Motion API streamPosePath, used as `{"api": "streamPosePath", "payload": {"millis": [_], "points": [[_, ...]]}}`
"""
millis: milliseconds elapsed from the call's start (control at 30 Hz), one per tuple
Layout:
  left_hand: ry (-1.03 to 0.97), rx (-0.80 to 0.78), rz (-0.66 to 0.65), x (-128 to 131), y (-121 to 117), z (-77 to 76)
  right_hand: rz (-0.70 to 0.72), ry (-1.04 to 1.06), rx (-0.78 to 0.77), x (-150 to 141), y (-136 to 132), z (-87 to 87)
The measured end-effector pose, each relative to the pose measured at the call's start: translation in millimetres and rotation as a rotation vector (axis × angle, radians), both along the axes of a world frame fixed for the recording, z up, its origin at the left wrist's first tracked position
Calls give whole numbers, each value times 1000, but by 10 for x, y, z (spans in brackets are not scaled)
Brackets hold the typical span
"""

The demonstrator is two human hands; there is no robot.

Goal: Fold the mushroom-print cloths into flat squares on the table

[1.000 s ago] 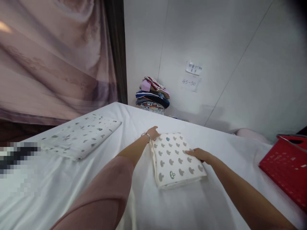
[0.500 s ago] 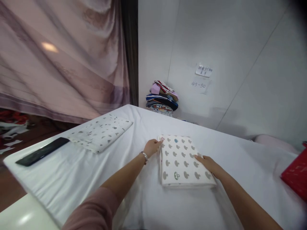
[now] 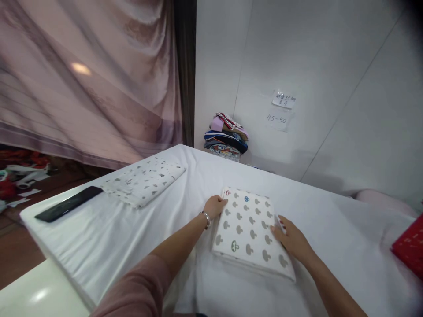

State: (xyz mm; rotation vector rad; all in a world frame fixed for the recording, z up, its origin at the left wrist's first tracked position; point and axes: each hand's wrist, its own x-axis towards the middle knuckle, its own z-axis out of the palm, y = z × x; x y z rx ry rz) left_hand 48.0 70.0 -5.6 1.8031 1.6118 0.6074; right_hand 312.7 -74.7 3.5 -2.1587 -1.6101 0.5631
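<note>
A folded white cloth printed with grey mushrooms (image 3: 246, 226) lies on the white-covered table (image 3: 109, 237). My left hand (image 3: 215, 206) grips its left edge near the far corner, fingers curled around the fold. My right hand (image 3: 292, 240) lies flat on the cloth's right side, fingers spread. The near edge of the cloth looks slightly raised off the sheet.
A second folded patterned cloth (image 3: 145, 180) lies at the far left of the table, with a black phone (image 3: 68, 203) beside it near the edge. A pile of folded clothes (image 3: 226, 137) sits against the wall. A red basket (image 3: 410, 248) is at the right.
The mushroom cloth has turned a little and shifted toward me. My left hand now holds its edge, and my right hand slid further onto its right side. The view swung left.
</note>
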Motion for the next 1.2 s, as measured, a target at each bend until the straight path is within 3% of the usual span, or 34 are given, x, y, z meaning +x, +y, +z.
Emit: {"api": "streamPosePath", "payload": {"millis": [100, 200, 367, 533, 633, 733, 833, 933, 1033, 1200], "points": [[56, 21, 14, 54, 5, 26, 84, -138, 145, -143, 209, 43], [136, 34, 18, 102, 8, 14, 181, -227, 180, -320, 456, 76], [153, 21, 23, 67, 11, -63, 243, -399, 41, -439, 770, -58], [157, 18, 24, 35, -3, -4, 240, -466, -3, -399, 824, -242], [177, 188, 3, 130, -61, 103, 237, -477, 9, -389, 818, -263], [208, 395, -140, 274, -134, 144, 235, -494, 20, -392, 812, -258], [258, 289, -250, 353, -158, 73, 236, -496, 7, -400, 798, -238], [276, 153, -256, 343, -137, -21, 251, -477, -32, -420, 797, -173], [274, 148, -244, 316, -123, -48, 243, -436, -81, -476, 838, -65], [262, 153, -242, 315, -126, -45, 281, -442, 31, -594, 949, -23]]}}
